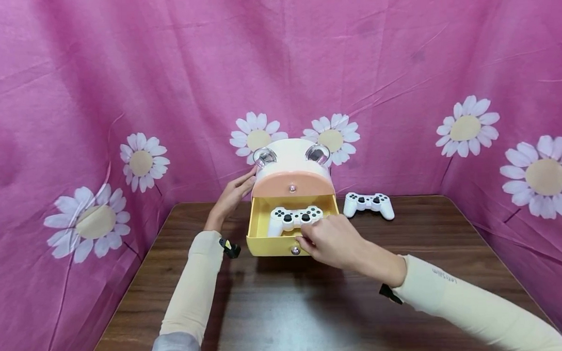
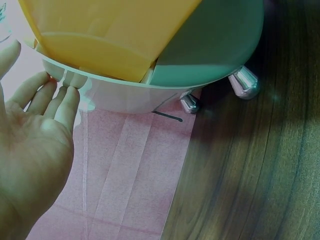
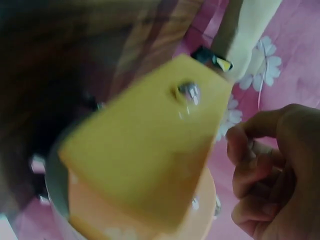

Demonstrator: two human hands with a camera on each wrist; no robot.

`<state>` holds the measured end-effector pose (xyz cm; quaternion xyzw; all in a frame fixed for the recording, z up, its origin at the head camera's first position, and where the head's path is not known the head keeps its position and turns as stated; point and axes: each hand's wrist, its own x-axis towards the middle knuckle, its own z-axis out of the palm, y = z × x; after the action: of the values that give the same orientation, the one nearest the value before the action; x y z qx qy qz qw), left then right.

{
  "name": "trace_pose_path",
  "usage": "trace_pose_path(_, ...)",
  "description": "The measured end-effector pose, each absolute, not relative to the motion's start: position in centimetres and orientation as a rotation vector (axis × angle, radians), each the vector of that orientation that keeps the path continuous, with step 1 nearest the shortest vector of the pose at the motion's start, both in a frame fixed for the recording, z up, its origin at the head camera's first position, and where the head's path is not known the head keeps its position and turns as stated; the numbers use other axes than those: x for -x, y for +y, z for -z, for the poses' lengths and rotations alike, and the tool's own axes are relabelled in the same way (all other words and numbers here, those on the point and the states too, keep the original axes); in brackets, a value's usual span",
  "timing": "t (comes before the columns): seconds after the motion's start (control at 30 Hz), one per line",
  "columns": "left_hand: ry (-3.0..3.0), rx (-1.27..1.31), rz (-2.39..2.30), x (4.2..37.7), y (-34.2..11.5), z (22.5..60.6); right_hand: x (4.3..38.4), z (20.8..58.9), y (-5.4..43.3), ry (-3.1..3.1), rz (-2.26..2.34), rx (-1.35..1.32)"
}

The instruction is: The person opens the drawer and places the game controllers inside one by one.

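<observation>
A frog-like desktop drawer box (image 1: 289, 154) has a white domed top, silvery eyes and an orange upper front. Its yellow drawer (image 1: 269, 247) stands pulled out, with a white game controller (image 1: 289, 217) lying inside. My left hand (image 1: 234, 198) has its fingertips against the box's left side; in the left wrist view those fingers (image 2: 67, 107) are extended along the white shell. Over the drawer's front right edge is my right hand (image 1: 336, 240), hiding the controller's right grip. The right wrist view shows its fingers (image 3: 250, 175) loosely curled and holding nothing, beside the yellow drawer front.
Another white game controller (image 1: 367, 204) lies on the dark wooden table (image 1: 277, 320) to the right of the box. A pink cloth (image 1: 380, 79) with daisies hangs behind and at both sides. Short silvery feet (image 2: 244, 82) show under the box.
</observation>
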<state>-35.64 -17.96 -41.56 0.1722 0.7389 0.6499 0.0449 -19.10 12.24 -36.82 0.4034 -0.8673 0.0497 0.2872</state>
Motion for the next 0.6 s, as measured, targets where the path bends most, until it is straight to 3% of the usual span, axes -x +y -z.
trace_pose_path(0.6,2.224,-0.538,-2.005,35.7,-17.8,41.4,17.1,42.8,10.7,-2.250,-0.179,-0.767)
